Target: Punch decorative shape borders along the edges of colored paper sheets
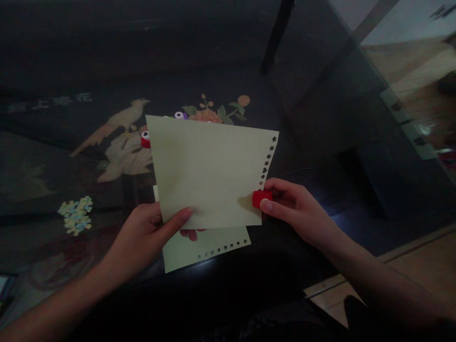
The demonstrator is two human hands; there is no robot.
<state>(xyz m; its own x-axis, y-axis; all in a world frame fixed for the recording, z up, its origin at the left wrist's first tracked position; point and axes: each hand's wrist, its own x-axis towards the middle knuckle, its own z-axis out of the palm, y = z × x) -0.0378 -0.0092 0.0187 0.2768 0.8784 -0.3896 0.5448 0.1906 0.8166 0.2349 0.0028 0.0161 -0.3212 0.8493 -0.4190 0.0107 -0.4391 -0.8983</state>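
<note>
My left hand (149,232) pinches the lower left edge of a pale yellow-green sheet of paper (210,171), thumb on top and fingers underneath. A row of small punched star shapes runs down the sheet's right edge. My right hand (292,204) grips a small red paper punch (261,198) clamped on the sheet's lower right edge. A second pale sheet (199,251) with punched shapes along its bottom edge lies beneath on the dark table.
The dark lacquered table (107,71) carries a painted bird and flowers. Another red punch (145,139) and a purple punch (180,115) sit behind the paper. A heap of small paper cut-outs (76,215) lies to the left. Wooden floor shows at right.
</note>
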